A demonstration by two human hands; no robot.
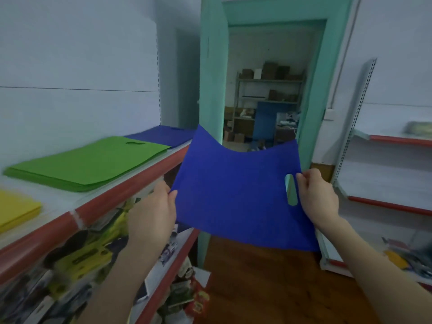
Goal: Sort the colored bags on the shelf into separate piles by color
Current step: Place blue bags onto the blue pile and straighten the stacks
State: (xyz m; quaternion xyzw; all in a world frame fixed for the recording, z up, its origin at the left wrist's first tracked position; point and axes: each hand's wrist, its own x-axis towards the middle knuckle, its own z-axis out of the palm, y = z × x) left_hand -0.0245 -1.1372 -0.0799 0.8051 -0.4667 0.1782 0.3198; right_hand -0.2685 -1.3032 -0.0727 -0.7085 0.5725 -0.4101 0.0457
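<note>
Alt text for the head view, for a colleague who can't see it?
A blue bag is held in the air, left hand pinching its left edge, right hand gripping beside the handle slot. On the shelf at left lie a yellow pile, a green pile and a blue pile.

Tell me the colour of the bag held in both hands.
Blue: the bag, held by the left hand and right hand, shows best in the head view.

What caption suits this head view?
Left hand and right hand hold a flat blue fabric bag beside red-edged shelf holding yellow pile, green pile, blue pile.
</note>
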